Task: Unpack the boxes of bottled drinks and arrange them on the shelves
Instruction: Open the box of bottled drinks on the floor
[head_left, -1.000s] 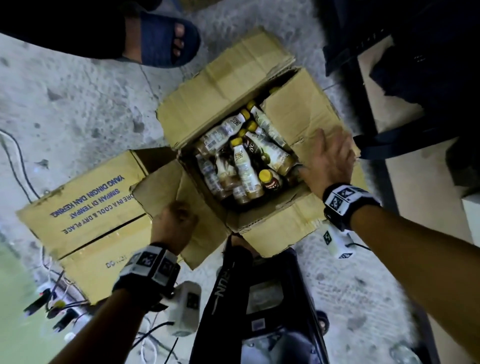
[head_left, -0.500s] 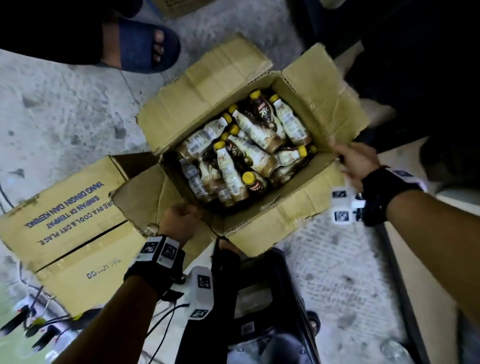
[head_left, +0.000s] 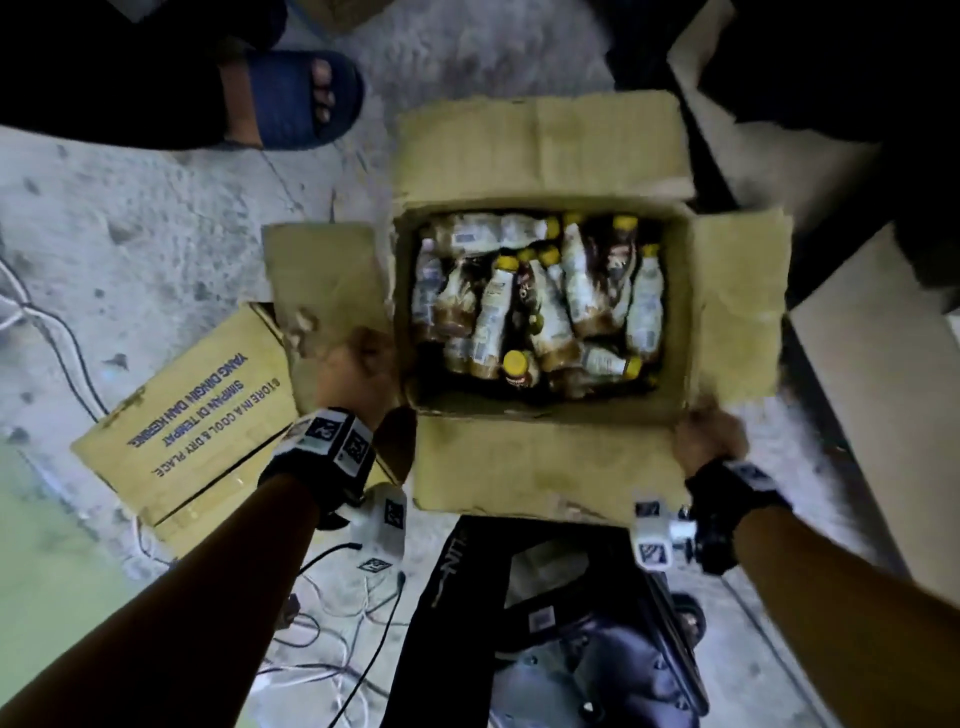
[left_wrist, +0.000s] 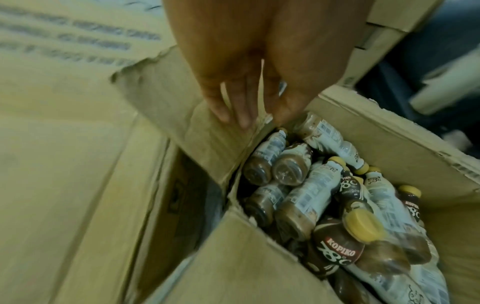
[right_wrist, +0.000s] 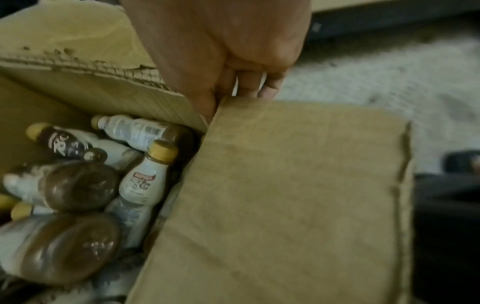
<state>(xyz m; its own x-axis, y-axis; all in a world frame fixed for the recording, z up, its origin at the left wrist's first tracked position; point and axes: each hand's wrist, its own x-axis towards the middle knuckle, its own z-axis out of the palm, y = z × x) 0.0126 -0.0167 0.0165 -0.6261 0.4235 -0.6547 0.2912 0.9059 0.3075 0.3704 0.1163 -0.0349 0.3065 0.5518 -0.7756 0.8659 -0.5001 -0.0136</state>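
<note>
The open brown cardboard box (head_left: 727, 322) is now sitting square to the head view on the grey concrete floor (head_left: 156, 234), where half a second ago it was lying turned at an angle and further left. Inside it, the yellow-capped brown-and-white plastic coffee bottles (head_left: 535, 306) are lying jumbled on their sides, filling the box.

The left hand (head_left: 358, 369) is now gripping the box's near left corner, its fingers (left_wrist: 233, 107) curling over the base of the left flap and pinching the cardboard; earlier it was holding lower on that flap. The right hand (head_left: 711, 436) is now clutching the near right corner, its fingers (right_wrist: 262, 86) wrapping behind the edge of the near flap; before, it was sitting further right, off the box's side.

A second, closed yellow-brown cardboard carton with blue print (head_left: 197, 415) is lying against the left flap. A foot in a dark blue sandal (head_left: 291, 98) is resting beyond the box's far left corner.
</note>
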